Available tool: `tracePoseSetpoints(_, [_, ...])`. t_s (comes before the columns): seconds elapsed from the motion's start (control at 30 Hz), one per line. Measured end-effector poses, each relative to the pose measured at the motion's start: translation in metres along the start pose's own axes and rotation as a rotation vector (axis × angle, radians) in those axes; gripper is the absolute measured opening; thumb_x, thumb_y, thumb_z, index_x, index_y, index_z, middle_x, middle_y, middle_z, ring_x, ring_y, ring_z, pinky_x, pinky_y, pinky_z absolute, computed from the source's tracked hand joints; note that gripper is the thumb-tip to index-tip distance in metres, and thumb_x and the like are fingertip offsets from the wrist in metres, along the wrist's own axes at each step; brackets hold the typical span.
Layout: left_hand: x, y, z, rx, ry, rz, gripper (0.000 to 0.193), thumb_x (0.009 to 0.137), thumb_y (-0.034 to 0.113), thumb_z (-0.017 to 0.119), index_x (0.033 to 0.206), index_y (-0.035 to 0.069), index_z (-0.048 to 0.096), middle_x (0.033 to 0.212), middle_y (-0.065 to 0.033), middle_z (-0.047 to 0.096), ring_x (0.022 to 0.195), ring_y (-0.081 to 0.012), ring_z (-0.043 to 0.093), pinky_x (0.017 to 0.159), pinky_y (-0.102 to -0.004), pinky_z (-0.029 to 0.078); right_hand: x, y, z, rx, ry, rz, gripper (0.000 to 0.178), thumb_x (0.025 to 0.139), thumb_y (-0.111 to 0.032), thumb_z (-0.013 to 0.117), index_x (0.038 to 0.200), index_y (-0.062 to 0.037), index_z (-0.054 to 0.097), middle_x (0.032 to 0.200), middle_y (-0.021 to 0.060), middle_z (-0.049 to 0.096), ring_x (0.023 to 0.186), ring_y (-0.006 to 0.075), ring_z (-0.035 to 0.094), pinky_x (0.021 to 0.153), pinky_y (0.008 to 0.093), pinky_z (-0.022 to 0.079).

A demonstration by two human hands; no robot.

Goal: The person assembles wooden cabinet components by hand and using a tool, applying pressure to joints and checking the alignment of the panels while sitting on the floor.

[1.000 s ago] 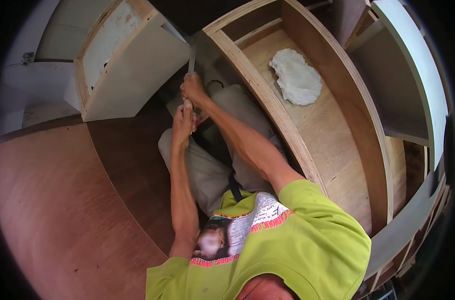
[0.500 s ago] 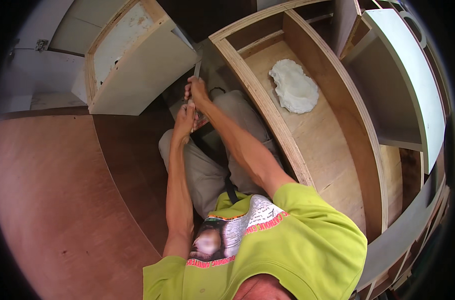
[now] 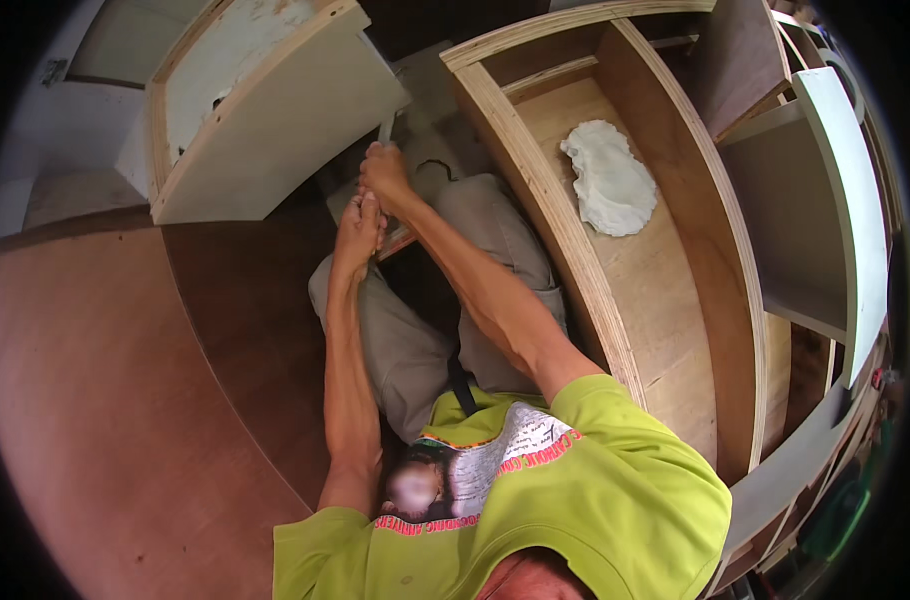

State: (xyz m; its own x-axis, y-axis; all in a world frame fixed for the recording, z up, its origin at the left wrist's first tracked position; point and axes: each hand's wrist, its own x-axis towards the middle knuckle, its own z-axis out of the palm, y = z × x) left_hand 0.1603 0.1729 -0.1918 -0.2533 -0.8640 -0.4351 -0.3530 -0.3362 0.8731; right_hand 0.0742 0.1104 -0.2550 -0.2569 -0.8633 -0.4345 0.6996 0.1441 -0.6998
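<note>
My right hand [image 3: 387, 176] is stretched out in front of me and closed around a tool [image 3: 386, 128] whose narrow grey metal blade points up at the edge of a white-faced plywood panel [image 3: 275, 120]. Just below it lies my left hand [image 3: 359, 228], fingers together, touching my right wrist and resting on a small reddish wooden piece [image 3: 401, 240]. Whether the left hand grips that piece is hidden. Both arms reach over my grey-trousered legs [image 3: 415, 340].
An open plywood cabinet carcass [image 3: 575, 260] lies on my right with a crumpled white cloth [image 3: 609, 180] inside. Further white-faced shelves [image 3: 835, 200] stand at the far right. A brown board floor [image 3: 105, 400] spreads to my left.
Both hands have stayed together at the panel's edge with the same hold on the tool. The view has swung slightly, so the panel and cabinet sit a little differently.
</note>
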Motion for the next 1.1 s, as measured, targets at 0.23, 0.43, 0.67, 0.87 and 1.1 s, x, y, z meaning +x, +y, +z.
tracePoseSetpoints(0.23, [0.036,0.009,-0.003,0.049,-0.046,0.086,0.037,0.1,0.04,0.039,0.09,0.005,0.048,0.065,0.0012,0.046,0.047,-0.0061,0.041,0.04,-0.0222,0.032,0.044,-0.014,0.009,-0.006,-0.016,0.2,0.017,0.093,-0.02,0.039,0.081,-0.0072,0.04,0.058,0.0052,0.042,0.043,0.0174,0.039,0.038,0.0353,0.034])
tracePoseSetpoints(0.43, [0.002,0.002,-0.014,0.007,0.002,-0.017,0.033,0.099,0.038,0.043,0.09,0.007,0.047,0.065,0.0011,0.046,0.048,-0.0059,0.041,0.041,-0.0215,0.033,-0.008,-0.008,0.014,0.176,0.02,0.112,0.013,0.092,-0.019,0.038,0.085,-0.009,0.04,0.057,0.0023,0.039,0.043,0.0138,0.036,0.037,0.0313,0.032])
tracePoseSetpoints(0.67, [-0.007,0.006,-0.022,-0.016,0.014,0.02,0.033,0.099,0.037,0.042,0.087,0.006,0.048,0.066,0.0012,0.047,0.048,-0.0055,0.04,0.041,-0.0211,0.032,-0.002,0.019,0.026,0.075,0.019,-0.02,0.019,0.093,-0.017,0.037,0.087,-0.0004,0.045,0.061,0.0107,0.049,0.046,0.0206,0.047,0.041,0.0365,0.039])
tracePoseSetpoints(0.87, [0.005,-0.005,-0.033,-0.015,0.041,-0.011,0.036,0.098,0.04,0.043,0.09,0.005,0.049,0.066,0.0003,0.047,0.049,-0.006,0.041,0.042,-0.0216,0.032,0.007,0.009,0.04,0.009,0.03,0.138,0.019,0.095,-0.018,0.035,0.089,-0.0016,0.043,0.06,0.0089,0.045,0.045,0.0193,0.046,0.039,0.0353,0.039])
tracePoseSetpoints(1.1, [-0.026,0.001,-0.06,0.087,0.045,-0.034,0.038,0.098,0.042,0.043,0.086,0.007,0.048,0.065,0.0006,0.046,0.048,-0.007,0.04,0.042,-0.0228,0.031,-0.037,0.022,0.056,0.12,0.114,0.105,0.014,0.092,-0.019,0.037,0.086,-0.0081,0.041,0.062,0.0037,0.042,0.043,0.0141,0.037,0.038,0.031,0.032])
